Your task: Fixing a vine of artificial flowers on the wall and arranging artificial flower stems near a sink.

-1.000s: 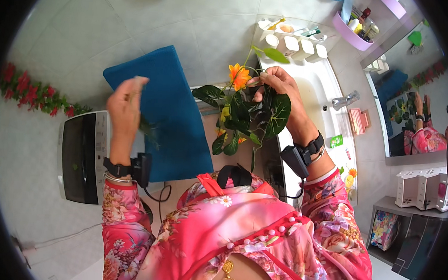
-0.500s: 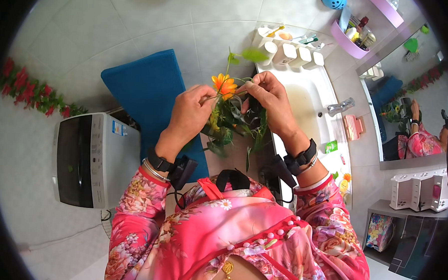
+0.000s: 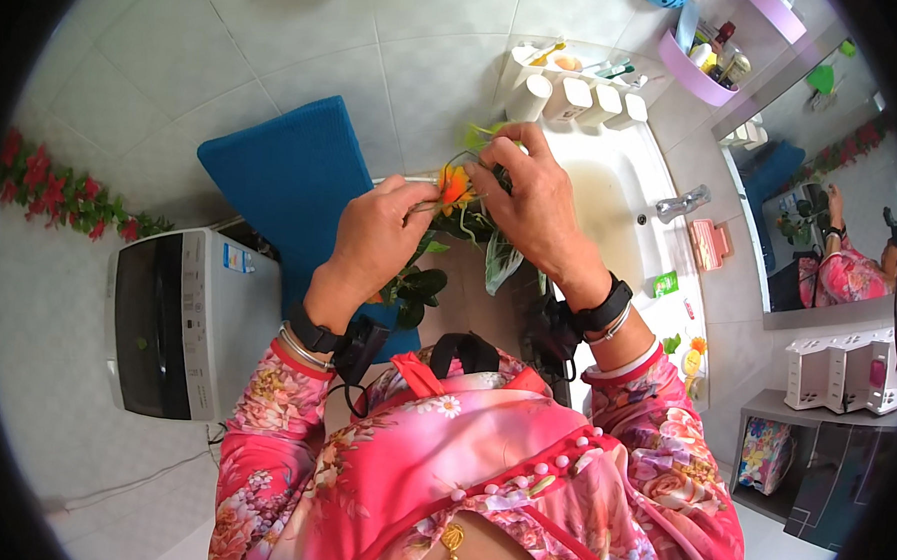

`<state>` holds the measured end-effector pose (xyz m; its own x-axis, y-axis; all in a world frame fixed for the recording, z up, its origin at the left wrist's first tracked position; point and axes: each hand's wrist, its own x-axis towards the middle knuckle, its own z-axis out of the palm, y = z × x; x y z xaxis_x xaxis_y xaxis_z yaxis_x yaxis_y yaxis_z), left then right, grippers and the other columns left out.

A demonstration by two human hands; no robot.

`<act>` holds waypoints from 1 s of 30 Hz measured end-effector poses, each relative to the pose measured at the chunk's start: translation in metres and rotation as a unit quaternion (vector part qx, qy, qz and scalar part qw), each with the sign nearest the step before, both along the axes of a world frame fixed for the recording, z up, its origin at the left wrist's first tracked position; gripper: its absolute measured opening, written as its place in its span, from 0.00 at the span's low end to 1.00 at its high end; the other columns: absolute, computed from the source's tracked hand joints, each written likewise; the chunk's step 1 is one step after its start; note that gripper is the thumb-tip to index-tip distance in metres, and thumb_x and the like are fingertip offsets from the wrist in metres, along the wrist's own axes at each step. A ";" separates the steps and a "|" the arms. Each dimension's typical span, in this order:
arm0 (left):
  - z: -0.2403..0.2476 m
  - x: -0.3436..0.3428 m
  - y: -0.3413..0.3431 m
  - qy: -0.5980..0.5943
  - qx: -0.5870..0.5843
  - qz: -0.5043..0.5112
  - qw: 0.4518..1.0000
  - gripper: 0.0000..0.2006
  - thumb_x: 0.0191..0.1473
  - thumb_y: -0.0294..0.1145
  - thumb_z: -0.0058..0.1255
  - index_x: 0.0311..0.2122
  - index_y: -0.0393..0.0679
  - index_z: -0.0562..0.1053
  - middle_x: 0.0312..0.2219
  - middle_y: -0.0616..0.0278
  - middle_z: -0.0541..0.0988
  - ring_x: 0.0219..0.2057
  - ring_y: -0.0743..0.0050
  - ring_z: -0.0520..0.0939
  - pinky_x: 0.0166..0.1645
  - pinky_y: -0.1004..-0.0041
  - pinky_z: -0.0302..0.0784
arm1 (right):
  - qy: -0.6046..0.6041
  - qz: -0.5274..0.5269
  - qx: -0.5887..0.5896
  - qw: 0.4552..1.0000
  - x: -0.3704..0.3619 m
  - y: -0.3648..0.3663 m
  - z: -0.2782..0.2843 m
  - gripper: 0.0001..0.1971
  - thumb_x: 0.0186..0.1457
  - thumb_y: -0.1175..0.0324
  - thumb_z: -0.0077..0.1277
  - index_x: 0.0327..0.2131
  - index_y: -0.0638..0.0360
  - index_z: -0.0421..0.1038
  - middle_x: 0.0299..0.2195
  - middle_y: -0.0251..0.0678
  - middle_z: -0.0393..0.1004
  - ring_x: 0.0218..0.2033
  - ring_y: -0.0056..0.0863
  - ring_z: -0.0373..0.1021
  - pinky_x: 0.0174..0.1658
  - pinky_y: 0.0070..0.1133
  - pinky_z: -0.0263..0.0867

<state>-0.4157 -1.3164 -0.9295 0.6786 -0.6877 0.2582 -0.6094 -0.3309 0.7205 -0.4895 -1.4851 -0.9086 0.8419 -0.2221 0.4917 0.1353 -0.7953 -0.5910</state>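
An orange flower point(image 3: 456, 187) with a thin green stem sits between my two hands, in front of my chest. My left hand point(image 3: 383, 229) is closed in a pinch on the stem just left of the bloom. Right beside the petals, my right hand point(image 3: 534, 202) has thumb and fingers bent together on the stem. Green leaves point(image 3: 420, 289) hang below the left hand, and a paler leaf point(image 3: 502, 259) droops under the right one. The fingers hide part of the stem.
A white sink point(image 3: 612, 212) with murky water and a tap point(image 3: 683, 204) lies to the right. Toothbrush holders point(image 3: 567, 97) stand behind it. On the left are a blue padded board point(image 3: 283, 178) and a washing machine point(image 3: 232, 311). A mirror point(image 3: 822, 216) hangs far right.
The flower has turned sideways, and the foliage below has swung and spread. My right hand has moved slightly up and left, nearer the bloom. Both hands keep their pinch.
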 end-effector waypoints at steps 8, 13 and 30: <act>-0.004 0.002 0.015 -0.031 -0.008 -0.090 0.995 0.06 0.46 0.23 0.50 0.33 0.40 0.73 0.20 0.59 0.69 0.21 0.67 0.71 0.26 0.74 0.66 | 0.065 0.043 0.054 0.996 0.004 -0.024 -0.009 0.08 0.46 0.67 0.52 0.24 0.62 0.69 0.31 0.40 0.68 0.29 0.39 0.67 0.32 0.27 0.64; 0.001 0.009 0.023 0.018 -0.012 -0.121 0.992 0.06 0.46 0.23 0.50 0.32 0.41 0.74 0.23 0.59 0.72 0.25 0.65 0.74 0.29 0.74 0.69 | 0.124 0.048 0.122 0.984 0.001 -0.038 -0.023 0.10 0.46 0.66 0.49 0.23 0.66 0.68 0.26 0.42 0.69 0.26 0.35 0.66 0.30 0.25 0.62; -0.002 0.027 0.051 0.295 -0.120 -0.001 0.948 0.08 0.53 0.28 0.48 0.38 0.41 0.73 0.22 0.73 0.71 0.17 0.93 0.60 0.19 0.88 0.53 | 0.236 0.056 0.425 0.872 -0.006 -0.051 -0.032 0.10 0.50 0.68 0.46 0.20 0.62 0.65 0.16 0.29 0.66 0.19 0.15 0.63 0.23 0.14 0.58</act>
